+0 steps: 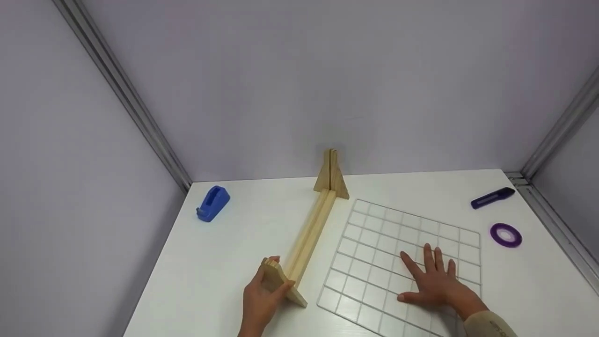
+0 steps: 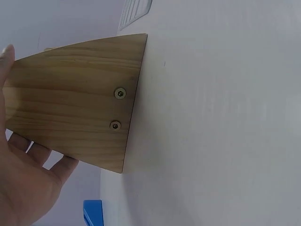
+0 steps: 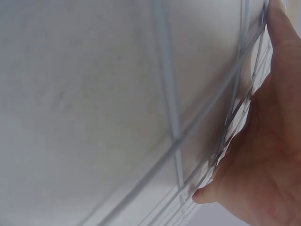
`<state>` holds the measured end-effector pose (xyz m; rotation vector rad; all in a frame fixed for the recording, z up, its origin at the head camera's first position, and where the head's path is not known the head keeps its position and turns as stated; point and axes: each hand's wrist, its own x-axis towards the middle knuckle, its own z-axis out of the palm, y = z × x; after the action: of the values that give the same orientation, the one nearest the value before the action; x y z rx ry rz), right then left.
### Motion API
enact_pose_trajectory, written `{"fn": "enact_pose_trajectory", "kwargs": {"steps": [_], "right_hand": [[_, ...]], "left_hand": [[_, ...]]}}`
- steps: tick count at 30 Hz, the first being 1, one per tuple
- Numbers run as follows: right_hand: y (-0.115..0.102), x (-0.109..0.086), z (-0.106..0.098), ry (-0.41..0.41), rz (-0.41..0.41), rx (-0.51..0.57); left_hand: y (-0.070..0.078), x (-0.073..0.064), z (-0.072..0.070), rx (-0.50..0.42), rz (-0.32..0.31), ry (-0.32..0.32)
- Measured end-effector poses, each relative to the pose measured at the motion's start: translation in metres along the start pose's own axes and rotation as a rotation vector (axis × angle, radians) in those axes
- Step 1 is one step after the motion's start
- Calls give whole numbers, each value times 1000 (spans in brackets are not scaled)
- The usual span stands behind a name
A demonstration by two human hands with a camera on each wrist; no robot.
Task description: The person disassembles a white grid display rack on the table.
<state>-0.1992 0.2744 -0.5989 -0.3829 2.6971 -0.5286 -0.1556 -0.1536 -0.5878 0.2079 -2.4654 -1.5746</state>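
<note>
A pale wooden stand (image 1: 309, 234) lies lengthwise, with a long grooved bar joining two upright end pieces. My left hand (image 1: 262, 297) grips the near end piece (image 1: 276, 276), thumb on one side and fingers on the other. In the left wrist view that tapered end board (image 2: 80, 99) shows two bolt heads, and the left hand (image 2: 28, 183) wraps its narrow end. To the right, a white wire grid panel (image 1: 369, 255) lies on the table. My right hand (image 1: 435, 285) rests on it with fingers spread; the right wrist view shows the hand (image 3: 263, 165) against the wires.
A blue tape dispenser (image 1: 213, 204) sits at the back left of the white table (image 1: 187, 281). On the right are a dark purple cutter-like tool (image 1: 492, 198) and a purple ring (image 1: 506, 235). The stand's far end piece (image 1: 331, 175) is near the back wall (image 1: 327, 93).
</note>
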Motion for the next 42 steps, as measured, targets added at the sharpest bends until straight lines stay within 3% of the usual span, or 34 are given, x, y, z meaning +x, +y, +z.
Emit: {"fn": "enact_pose_trajectory", "kwargs": {"steps": [11, 29, 37, 42], "right_hand": [[1, 3, -9, -22, -6, -19], [12, 12, -19, 7, -82, -62], [16, 13, -15, 28, -82, -19], [6, 12, -6, 145, -3, 29]], "left_hand": [[5, -8, 8, 21, -44, 50], [13, -20, 17, 32, -37, 121], [10, -17, 14, 30, -3, 72], [-1, -13, 2, 24, 82, -69]]}}
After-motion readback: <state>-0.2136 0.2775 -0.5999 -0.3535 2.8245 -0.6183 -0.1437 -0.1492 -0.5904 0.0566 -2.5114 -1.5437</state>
